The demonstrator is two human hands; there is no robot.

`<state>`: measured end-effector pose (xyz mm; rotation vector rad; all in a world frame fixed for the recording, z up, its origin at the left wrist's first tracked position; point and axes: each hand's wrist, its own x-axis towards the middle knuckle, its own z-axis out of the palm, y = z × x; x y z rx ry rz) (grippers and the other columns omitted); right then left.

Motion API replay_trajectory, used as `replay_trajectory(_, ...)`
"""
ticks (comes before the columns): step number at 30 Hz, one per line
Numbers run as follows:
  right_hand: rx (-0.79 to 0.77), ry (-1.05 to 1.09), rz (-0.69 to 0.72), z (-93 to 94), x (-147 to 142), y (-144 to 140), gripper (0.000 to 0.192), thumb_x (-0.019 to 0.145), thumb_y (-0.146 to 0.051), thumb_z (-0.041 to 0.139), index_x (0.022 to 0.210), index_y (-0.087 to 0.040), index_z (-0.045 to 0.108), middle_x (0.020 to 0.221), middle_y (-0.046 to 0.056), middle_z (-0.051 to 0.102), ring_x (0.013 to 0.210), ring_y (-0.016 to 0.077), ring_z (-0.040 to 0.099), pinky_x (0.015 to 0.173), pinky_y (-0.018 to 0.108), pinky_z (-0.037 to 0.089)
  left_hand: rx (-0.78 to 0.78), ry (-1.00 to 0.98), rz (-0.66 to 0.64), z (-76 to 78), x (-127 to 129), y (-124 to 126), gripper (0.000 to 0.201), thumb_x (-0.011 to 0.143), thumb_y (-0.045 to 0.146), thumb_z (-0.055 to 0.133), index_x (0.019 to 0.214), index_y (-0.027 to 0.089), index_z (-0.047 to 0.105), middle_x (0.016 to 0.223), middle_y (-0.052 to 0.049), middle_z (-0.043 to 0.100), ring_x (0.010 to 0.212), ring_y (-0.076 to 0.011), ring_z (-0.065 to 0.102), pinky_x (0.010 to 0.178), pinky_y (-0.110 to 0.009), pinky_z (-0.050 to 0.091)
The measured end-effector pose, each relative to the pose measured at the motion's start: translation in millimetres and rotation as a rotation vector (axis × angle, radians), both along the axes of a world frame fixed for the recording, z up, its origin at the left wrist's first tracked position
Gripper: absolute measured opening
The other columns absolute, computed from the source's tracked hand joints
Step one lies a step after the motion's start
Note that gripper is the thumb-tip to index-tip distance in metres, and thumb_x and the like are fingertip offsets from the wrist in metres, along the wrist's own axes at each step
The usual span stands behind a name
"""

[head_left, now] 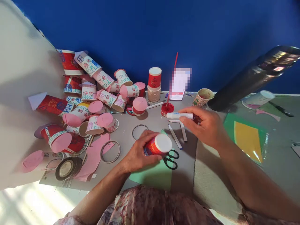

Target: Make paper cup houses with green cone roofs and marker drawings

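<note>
Bare table (150,123) lies between the cup pile (93,97) and markers (178,137).

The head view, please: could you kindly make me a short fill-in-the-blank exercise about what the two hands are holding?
1. The left hand holds a red paper cup lying on its ____.
2. The right hand holds a ____ marker.
3. Black ____ lie on the green sheet just beside the cup.
4. The pile of decorated cups lies to the person's ____.

Missing words: side; white; scissors; left
</note>
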<state>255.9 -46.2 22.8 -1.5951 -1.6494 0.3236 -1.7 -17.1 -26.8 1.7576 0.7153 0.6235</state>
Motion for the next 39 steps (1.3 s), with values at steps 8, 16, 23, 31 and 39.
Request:
replay_trajectory(8, -0.384, -0.031, 0.019, -18.5, 26.8, 7.7, 0.03, 0.087, -0.043, 0.059, 0.098, -0.021, 0.077, 0.069, 0.001, 0.068, 0.059, 0.017, 0.056, 0.057, 0.03, 0.038, -0.209, -0.208, 0.471, -20.8, -1.2, 12.0, 0.063, 0.071, 0.036, 0.088, 0.127, 0.024, 0.062, 0.117, -0.006, 0.07, 0.105, -0.0242, 0.067, 0.094, -0.039, 0.054)
replay_trajectory(16, -0.572, 0.121, 0.177, -55.6, 52.9, -32.5, 0.035, 0.091, -0.048, 0.058, 0.104, -0.021, 0.075, 0.072, 0.0, 0.07, 0.063, 0.0179, 0.061, 0.058, 0.029, 0.043, -0.151, -0.099, 0.576, -20.7, -1.7, 13.5, 0.061, 0.07, 0.03, 0.085, 0.124, 0.023, 0.06, 0.114, -0.006, 0.071, 0.105, -0.0234, 0.067, 0.096, -0.041, 0.055)
replay_trajectory(23, -0.16, -0.275, 0.066, -53.4, 23.5, -34.9, 0.015, 0.088, -0.034, 0.07, 0.087, -0.021, 0.077, 0.094, 0.008, 0.067, 0.088, 0.0245, 0.063, 0.08, 0.039, 0.049, -0.15, -0.08, 0.569, -18.0, -0.8, 12.1, 0.058, 0.071, 0.031, 0.083, 0.123, 0.023, 0.059, 0.114, -0.006, 0.07, 0.105, -0.023, 0.067, 0.095, -0.041, 0.056)
replay_trajectory(31, -0.274, -0.468, 0.199, -57.4, -55.3, -12.2, 0.022, 0.083, -0.039, 0.079, 0.084, -0.018, 0.074, 0.091, 0.01, 0.068, 0.088, 0.0258, 0.062, 0.072, 0.034, 0.043, -0.064, -0.054, 0.688, -7.6, 1.9, 10.9, 0.056, 0.07, 0.026, 0.079, 0.12, 0.022, 0.055, 0.117, -0.006, 0.066, 0.104, -0.0213, 0.065, 0.096, -0.039, 0.054)
replay_trajectory(39, -0.186, -0.054, -0.035, -55.5, -6.5, 1.8, 0.018, 0.087, -0.032, 0.065, 0.073, -0.021, 0.064, 0.077, 0.001, 0.061, 0.071, 0.0179, 0.056, 0.065, 0.03, 0.039, -0.089, -0.064, 0.533, -13.1, 14.4, 8.7, 0.06, 0.068, 0.024, 0.079, 0.123, 0.019, 0.054, 0.117, -0.008, 0.066, 0.108, -0.0242, 0.065, 0.098, -0.042, 0.053)
